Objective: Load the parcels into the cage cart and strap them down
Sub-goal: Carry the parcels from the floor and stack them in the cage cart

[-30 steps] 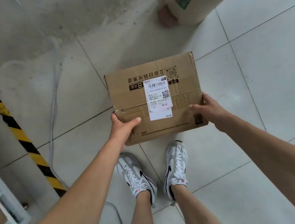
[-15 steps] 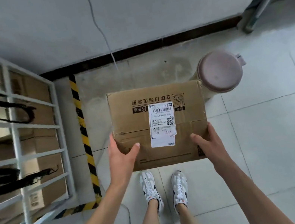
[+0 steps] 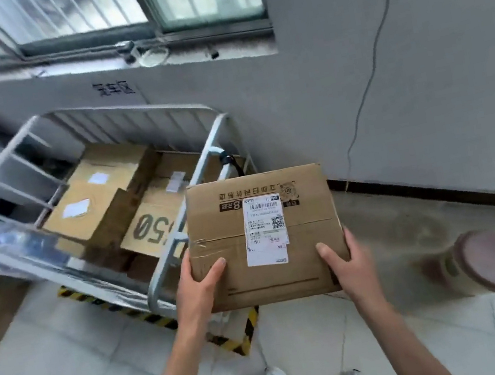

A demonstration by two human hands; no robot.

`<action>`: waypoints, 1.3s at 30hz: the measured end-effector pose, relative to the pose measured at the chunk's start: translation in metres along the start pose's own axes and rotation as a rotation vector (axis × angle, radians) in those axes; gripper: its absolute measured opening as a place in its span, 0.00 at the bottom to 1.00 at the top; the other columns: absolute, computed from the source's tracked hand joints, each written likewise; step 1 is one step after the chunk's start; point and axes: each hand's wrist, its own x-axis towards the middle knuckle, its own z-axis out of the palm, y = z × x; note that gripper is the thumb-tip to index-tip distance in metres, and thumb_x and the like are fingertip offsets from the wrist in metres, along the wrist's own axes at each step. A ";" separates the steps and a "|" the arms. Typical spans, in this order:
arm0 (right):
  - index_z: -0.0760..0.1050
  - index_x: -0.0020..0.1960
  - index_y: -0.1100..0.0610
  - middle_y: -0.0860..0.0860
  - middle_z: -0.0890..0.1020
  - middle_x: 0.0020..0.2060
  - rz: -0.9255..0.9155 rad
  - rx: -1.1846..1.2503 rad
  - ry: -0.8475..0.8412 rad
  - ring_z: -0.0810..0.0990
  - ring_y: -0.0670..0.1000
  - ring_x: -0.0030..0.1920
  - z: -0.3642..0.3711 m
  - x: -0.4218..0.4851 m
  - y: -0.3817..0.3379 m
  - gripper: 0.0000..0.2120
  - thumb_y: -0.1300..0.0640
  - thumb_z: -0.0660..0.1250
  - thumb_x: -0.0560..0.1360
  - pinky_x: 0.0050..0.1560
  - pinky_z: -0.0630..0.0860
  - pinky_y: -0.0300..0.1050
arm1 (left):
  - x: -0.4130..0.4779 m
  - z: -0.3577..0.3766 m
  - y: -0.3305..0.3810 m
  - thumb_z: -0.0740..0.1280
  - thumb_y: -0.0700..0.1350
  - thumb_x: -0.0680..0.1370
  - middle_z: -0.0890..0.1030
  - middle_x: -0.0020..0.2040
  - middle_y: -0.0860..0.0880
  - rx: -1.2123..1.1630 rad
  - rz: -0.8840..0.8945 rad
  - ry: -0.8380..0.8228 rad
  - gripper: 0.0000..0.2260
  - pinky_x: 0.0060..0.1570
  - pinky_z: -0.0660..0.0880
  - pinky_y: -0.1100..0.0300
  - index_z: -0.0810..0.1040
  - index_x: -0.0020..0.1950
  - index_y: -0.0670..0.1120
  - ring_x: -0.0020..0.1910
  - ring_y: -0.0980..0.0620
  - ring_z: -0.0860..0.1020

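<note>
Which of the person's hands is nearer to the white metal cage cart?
Left. The left hand grips the brown cardboard parcel right beside the cage cart; the right hand grips the parcel's opposite edge, farther from it.

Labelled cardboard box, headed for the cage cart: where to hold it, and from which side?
By its two side faces near the near corners, one hand from each side, thumbs over the top, as the left hand and right hand hold the box now. It is broad, flat and taped shut with no handle, so a two-sided hold should keep it level.
</note>
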 end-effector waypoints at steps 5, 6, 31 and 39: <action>0.62 0.77 0.47 0.52 0.73 0.67 -0.058 0.009 -0.231 0.75 0.53 0.65 0.124 -0.039 -0.048 0.37 0.46 0.74 0.73 0.65 0.75 0.58 | -0.008 -0.134 -0.025 0.77 0.58 0.67 0.82 0.57 0.59 -0.080 -0.072 0.214 0.30 0.57 0.76 0.56 0.72 0.68 0.62 0.58 0.58 0.80; 0.61 0.77 0.47 0.51 0.74 0.68 -0.054 0.020 -0.269 0.75 0.51 0.65 0.143 -0.048 -0.054 0.37 0.47 0.74 0.73 0.66 0.75 0.57 | -0.007 -0.157 -0.030 0.77 0.58 0.67 0.83 0.58 0.58 -0.094 -0.074 0.231 0.30 0.58 0.76 0.55 0.73 0.68 0.61 0.58 0.57 0.80; 0.62 0.75 0.42 0.49 0.76 0.64 -0.080 -0.178 -0.270 0.77 0.51 0.62 0.537 -0.043 -0.144 0.35 0.42 0.72 0.73 0.64 0.75 0.58 | 0.211 -0.484 -0.121 0.74 0.50 0.76 0.83 0.57 0.58 -0.198 -0.201 0.175 0.21 0.55 0.78 0.56 0.74 0.67 0.60 0.56 0.57 0.81; 0.63 0.77 0.47 0.48 0.74 0.70 -0.180 -0.299 -0.298 0.74 0.52 0.66 0.681 0.009 -0.203 0.36 0.43 0.72 0.73 0.65 0.72 0.53 | 0.292 -0.580 -0.123 0.73 0.53 0.77 0.82 0.58 0.57 -0.188 -0.287 0.303 0.21 0.61 0.77 0.48 0.72 0.68 0.58 0.58 0.53 0.81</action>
